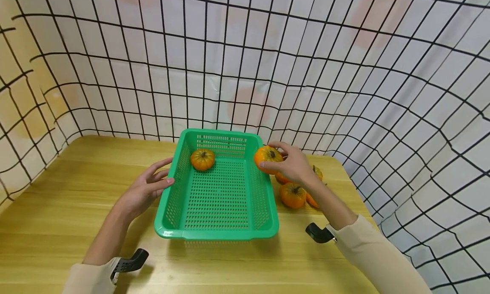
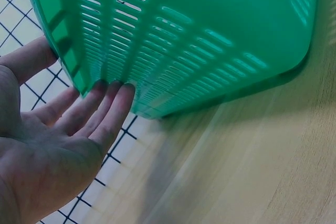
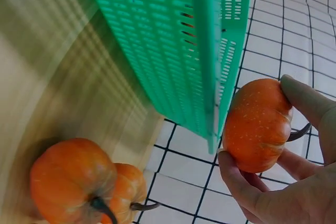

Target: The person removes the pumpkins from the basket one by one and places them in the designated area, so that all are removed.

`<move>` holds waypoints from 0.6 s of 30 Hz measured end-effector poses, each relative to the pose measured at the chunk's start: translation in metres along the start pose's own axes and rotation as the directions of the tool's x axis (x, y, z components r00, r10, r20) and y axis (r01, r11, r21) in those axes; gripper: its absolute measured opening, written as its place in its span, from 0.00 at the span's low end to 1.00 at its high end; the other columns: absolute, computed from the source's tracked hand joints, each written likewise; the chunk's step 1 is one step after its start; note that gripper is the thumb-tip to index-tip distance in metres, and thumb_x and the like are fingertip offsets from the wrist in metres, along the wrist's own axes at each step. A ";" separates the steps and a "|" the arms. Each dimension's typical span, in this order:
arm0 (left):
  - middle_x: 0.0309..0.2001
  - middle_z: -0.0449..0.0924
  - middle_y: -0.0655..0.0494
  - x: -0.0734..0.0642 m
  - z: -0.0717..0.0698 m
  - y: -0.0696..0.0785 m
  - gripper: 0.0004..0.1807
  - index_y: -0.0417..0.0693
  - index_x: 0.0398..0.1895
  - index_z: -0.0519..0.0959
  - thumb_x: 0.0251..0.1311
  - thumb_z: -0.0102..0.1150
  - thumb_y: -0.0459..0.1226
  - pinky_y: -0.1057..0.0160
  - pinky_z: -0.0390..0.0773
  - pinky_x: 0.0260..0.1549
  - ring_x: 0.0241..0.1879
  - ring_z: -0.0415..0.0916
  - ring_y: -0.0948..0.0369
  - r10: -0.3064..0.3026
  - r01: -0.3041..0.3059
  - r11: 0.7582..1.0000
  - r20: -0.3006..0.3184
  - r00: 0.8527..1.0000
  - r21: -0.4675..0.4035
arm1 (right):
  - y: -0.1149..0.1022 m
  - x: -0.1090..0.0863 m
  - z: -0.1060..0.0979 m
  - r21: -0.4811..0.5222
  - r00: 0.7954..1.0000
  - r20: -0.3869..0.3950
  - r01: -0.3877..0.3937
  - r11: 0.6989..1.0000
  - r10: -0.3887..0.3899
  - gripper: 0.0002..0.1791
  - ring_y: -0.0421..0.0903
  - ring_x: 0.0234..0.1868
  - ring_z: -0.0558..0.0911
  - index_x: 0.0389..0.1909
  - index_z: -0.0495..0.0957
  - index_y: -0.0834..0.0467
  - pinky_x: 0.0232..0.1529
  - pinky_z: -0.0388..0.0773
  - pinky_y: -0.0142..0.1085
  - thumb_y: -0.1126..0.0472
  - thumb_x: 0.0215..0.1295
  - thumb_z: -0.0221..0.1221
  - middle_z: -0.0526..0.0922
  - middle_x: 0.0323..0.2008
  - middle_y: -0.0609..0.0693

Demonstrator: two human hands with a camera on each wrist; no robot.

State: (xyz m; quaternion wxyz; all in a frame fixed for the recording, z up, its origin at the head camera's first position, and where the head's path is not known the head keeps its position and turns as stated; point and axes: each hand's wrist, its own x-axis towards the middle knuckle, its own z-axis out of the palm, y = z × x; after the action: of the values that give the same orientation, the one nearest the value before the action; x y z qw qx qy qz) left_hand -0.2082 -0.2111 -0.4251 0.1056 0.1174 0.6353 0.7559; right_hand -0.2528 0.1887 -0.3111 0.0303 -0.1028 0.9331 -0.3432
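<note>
A green plastic basket (image 1: 216,234) with slotted walls stands on the table, and a small orange pumpkin (image 1: 202,159) lies in its far left corner. At the basket's left side is my left hand (image 1: 143,191), its fingers fairly straight. In the left wrist view those fingertips (image 2: 126,88) touch the outer wall, with the thumb at the rim. My right hand (image 1: 292,163) grips another small pumpkin (image 1: 268,159) between thumb and fingers at the right rim. The right wrist view shows this pumpkin (image 3: 258,124) from the side, its dark stem toward the palm.
Several more pumpkins (image 1: 292,195) sit on the table to the right of the basket, partly hidden by my right hand and forearm. A black wire grid (image 1: 245,79) with pale sheeting behind it borders the wooden table (image 1: 49,226) at the back and sides.
</note>
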 end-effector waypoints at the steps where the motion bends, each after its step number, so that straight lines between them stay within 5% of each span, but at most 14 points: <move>1: 0.66 0.71 0.49 0.000 0.000 0.000 0.37 0.49 0.80 0.51 0.72 0.55 0.31 0.61 0.82 0.53 0.55 0.82 0.56 -0.001 0.001 1.000 -0.002 1.000 0.003 | 0.002 -0.002 0.000 -0.002 1.000 0.002 -0.004 1.000 0.004 0.40 0.60 0.71 0.68 0.71 0.69 0.44 0.63 0.73 0.60 0.41 0.58 0.71 0.70 0.71 0.58; 18: 0.66 0.71 0.50 -0.002 0.000 0.001 0.38 0.49 0.80 0.50 0.73 0.55 0.32 0.60 0.82 0.54 0.55 0.82 0.56 -0.001 0.001 1.000 0.008 1.000 0.021 | 0.026 -0.029 -0.009 -0.034 1.000 -0.010 -0.006 0.999 0.005 0.42 0.62 0.68 0.71 0.72 0.70 0.46 0.62 0.72 0.61 0.39 0.57 0.71 0.70 0.71 0.58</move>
State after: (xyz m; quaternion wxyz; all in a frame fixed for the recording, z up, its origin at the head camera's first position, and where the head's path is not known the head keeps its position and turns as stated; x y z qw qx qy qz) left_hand -0.2060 -0.2124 -0.4244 0.1072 0.1211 0.6427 0.7489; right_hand -0.2300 0.2194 -0.3216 0.0250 -0.0990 0.9392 -0.3279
